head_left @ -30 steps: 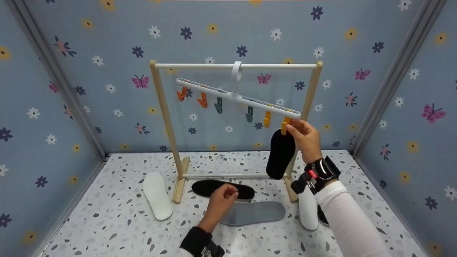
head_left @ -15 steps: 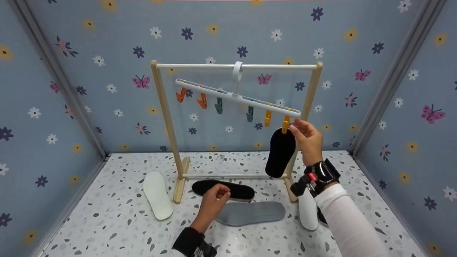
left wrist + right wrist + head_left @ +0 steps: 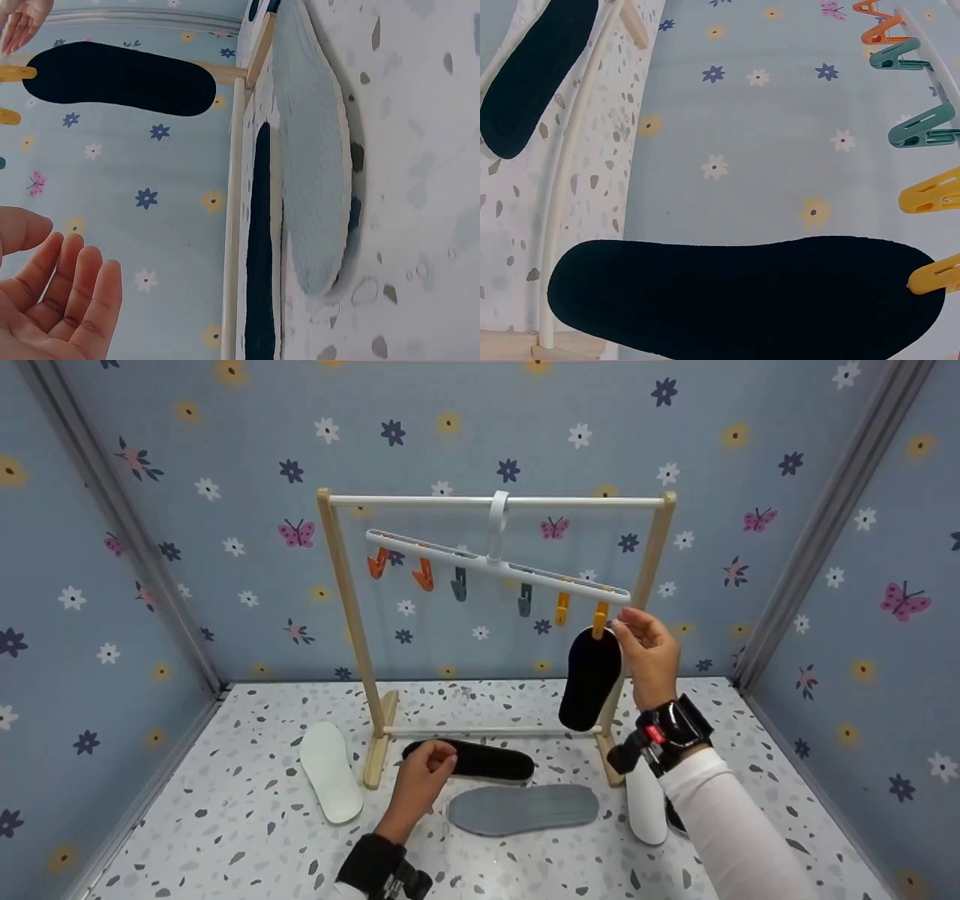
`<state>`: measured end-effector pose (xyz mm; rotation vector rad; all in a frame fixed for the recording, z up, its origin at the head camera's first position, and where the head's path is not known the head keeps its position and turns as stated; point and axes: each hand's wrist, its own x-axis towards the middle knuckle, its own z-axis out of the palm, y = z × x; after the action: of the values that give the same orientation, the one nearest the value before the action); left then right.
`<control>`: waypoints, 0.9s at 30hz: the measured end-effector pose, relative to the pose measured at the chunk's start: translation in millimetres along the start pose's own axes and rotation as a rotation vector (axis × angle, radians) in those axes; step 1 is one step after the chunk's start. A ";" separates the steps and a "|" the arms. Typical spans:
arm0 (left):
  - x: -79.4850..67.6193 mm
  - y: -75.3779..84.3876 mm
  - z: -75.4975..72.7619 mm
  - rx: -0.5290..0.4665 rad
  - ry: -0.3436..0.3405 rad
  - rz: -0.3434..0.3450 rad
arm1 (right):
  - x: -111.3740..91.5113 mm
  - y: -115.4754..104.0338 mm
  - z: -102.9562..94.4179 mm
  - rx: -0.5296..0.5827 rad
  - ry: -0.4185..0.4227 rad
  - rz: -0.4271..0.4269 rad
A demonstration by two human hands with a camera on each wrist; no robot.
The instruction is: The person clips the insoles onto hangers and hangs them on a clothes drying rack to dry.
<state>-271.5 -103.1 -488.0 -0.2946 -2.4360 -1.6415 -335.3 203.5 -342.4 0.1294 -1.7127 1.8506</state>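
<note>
A black insole (image 3: 590,681) hangs by its top end from the outermost yellow clip (image 3: 600,621) on a white clip hanger (image 3: 465,560). My right hand (image 3: 651,661) is just right of that clip, thumb and fingertips loosely bent with nothing between them. In the left wrist view, a gap shows between this hand (image 3: 26,21) and the clip. Lower down, my left hand (image 3: 421,780) hovers with relaxed fingers and holds nothing. It overlaps the left end of a second black insole (image 3: 491,761) lying on the speckled surface. The right wrist view shows the clipped insole (image 3: 742,296) but no hand.
The hanger tilts down to the right on a rack's white rail (image 3: 420,501). Its other clips, orange, green and yellow, hold nothing. A grey insole (image 3: 525,810) lies in front, a pale one (image 3: 331,772) at left, and a white one (image 3: 645,802) beside the right sleeve.
My left hand has moved left and down, uncovering more of the grey insole. My right hand has drawn slightly off the clip, and the hanger's right end has risen a little.
</note>
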 end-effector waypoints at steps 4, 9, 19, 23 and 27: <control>-0.5 -5.6 -9.4 0.031 0.038 -0.002 | -2.0 -0.4 4.8 0.018 -0.015 0.000; -1.0 -12.4 -19.2 0.049 0.073 0.010 | -4.6 -0.3 10.1 0.056 -0.045 0.010; -3.6 -21.9 -35.8 0.064 0.133 -0.036 | -9.3 2.9 11.4 0.011 -0.077 0.017; 0.0 -26.0 -42.3 0.072 0.144 -0.046 | -9.4 2.3 11.4 -0.013 -0.093 0.033; 2.6 -28.4 -48.9 0.074 0.149 -0.053 | -9.9 -0.8 11.7 -0.023 -0.108 0.061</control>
<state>-279.5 -158.8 -494.5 -0.0936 -2.4042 -1.5304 -330.6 189.1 -344.4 0.1722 -1.8295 1.8975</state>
